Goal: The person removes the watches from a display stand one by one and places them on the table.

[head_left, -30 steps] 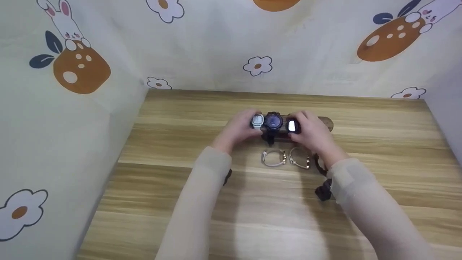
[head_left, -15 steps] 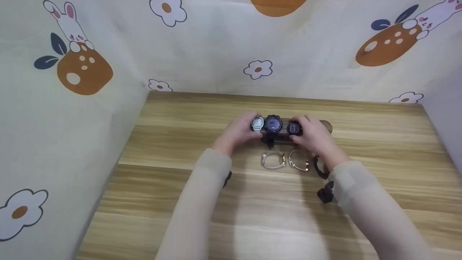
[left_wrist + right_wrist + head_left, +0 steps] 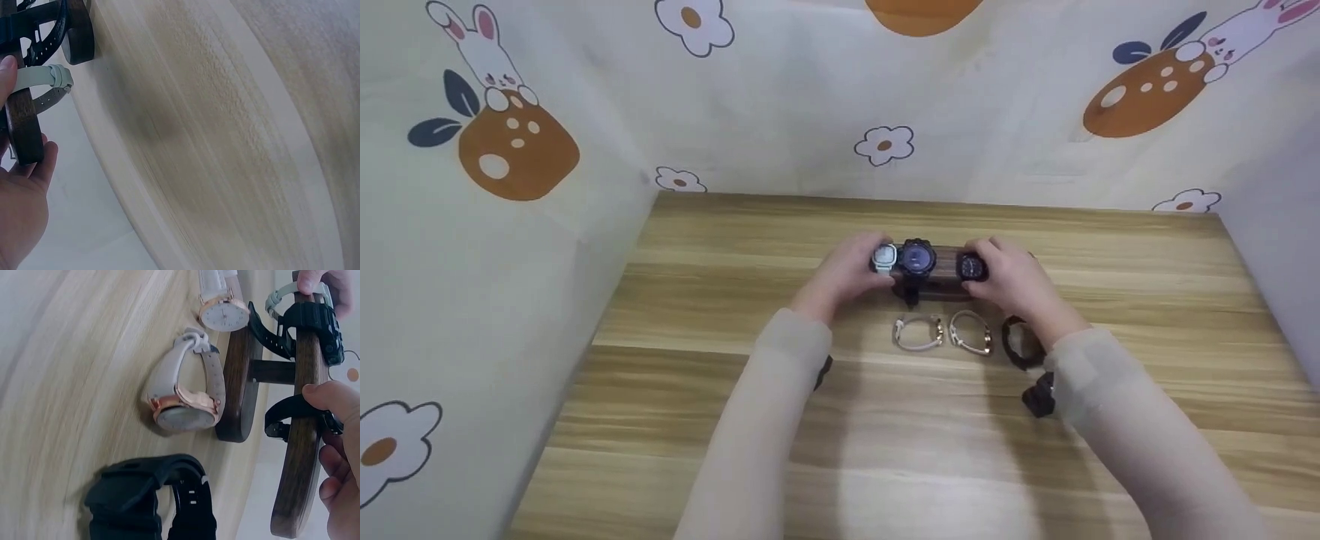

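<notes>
A dark wooden watch stand (image 3: 948, 264) holds several watches on its raised bar. My left hand (image 3: 846, 268) grips the bar's left end, its thumb beside a mint-strapped watch (image 3: 885, 256) and its fingers under the wood in the left wrist view. A bulky black watch (image 3: 917, 257) hangs on the bar to the right of the mint one. Toward the bar's right end, my right hand (image 3: 1014, 276) pinches a black square watch (image 3: 972, 266). In the right wrist view its thumb presses the black strap (image 3: 291, 406) against the bar, while other fingers curl behind.
On the wooden table before the stand lie two pale-strapped watches with rose-gold cases, one left (image 3: 919, 332) and one right (image 3: 971, 332). A black watch (image 3: 1023, 343) lies beside them, below the right hand. A patterned cloth wall (image 3: 780, 105) rises behind the table.
My right hand has shifted right along the bar with the black square watch, widening its gap from the bulky black watch. The square watch's face lost its bright glare. My left hand stays at its end.
</notes>
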Demonstrator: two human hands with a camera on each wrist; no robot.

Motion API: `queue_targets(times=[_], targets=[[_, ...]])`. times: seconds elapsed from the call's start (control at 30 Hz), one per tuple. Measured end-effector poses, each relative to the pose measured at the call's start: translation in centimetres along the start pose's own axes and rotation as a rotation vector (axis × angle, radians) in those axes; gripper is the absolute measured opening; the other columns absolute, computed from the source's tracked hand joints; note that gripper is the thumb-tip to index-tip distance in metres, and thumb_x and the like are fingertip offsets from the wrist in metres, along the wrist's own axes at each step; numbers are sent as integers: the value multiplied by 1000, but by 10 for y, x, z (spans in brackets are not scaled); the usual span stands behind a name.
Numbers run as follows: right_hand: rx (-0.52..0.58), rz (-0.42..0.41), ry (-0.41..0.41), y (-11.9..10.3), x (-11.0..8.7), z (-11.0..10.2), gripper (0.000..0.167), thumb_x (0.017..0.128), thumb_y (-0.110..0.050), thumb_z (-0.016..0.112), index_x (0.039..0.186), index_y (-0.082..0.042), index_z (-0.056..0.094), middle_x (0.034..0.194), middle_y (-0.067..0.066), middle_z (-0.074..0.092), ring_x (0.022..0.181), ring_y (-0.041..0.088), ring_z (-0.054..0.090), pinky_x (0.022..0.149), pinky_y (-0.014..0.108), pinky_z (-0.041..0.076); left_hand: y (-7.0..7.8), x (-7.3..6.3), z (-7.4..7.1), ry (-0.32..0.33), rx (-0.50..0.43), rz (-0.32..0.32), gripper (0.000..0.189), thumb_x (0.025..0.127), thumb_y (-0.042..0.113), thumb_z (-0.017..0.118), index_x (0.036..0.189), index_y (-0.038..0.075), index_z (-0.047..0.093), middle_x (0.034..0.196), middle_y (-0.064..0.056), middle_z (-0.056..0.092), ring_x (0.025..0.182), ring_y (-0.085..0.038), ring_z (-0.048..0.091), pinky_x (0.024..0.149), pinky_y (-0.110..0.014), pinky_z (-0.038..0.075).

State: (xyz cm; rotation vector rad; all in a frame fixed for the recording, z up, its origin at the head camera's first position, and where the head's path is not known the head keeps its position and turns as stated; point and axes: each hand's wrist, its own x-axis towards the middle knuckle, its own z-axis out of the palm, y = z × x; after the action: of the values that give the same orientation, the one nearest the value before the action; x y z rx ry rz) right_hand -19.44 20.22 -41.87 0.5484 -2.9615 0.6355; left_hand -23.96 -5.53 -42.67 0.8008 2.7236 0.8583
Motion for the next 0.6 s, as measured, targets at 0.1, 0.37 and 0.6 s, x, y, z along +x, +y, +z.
queue_targets(times=[0.1, 0.37, 0.6], targets=[[8, 5, -7, 2, -1, 0, 53, 73, -13, 75, 120, -3, 54, 107, 22, 55, 98, 41, 54, 87, 55, 44, 0, 0, 1, 8, 5, 9, 56, 77, 20, 76, 125, 8, 51, 125, -8, 55, 116, -21, 49, 103, -34, 35], [25, -20, 16, 6, -2, 0, 51, 73, -13, 75, 117, -1, 53, 106, 23, 54, 98, 40, 52, 88, 56, 44, -2, 1, 2, 20, 0, 6, 56, 76, 20, 77, 125, 7, 52, 125, -8, 56, 117, -23, 48, 105, -35, 33], [32, -40, 33, 10, -4, -1, 52, 72, -14, 76, 117, -1, 54, 103, 22, 54, 96, 40, 52, 87, 55, 44, -2, 2, 2, 22, -7, 2, 55, 76, 20, 77, 124, 8, 52, 124, -7, 56, 116, -22, 48, 104, -34, 33]])
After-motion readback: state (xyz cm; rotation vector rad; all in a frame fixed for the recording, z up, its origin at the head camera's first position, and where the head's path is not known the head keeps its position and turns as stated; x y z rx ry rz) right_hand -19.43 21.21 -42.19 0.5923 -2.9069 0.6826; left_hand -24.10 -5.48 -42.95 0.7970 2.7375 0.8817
